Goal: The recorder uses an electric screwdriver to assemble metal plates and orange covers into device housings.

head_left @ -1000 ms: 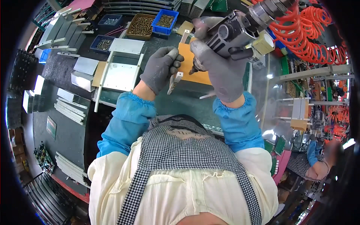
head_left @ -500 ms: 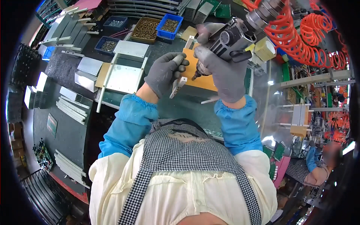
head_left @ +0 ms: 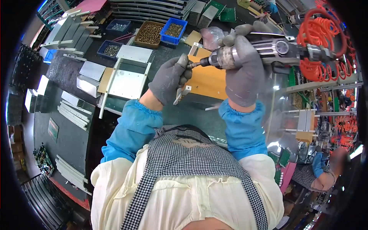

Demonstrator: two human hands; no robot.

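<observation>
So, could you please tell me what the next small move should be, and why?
I would probably ease the left hand back from the bit: its fingertips are right at the bit's end, while the right hand grips the power tool, pointing it their way.

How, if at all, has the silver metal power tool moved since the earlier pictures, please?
Yes: the power tool has swung sideways, its tip farther left and closer to the unmoved rectangular blue plastic bin.
</observation>
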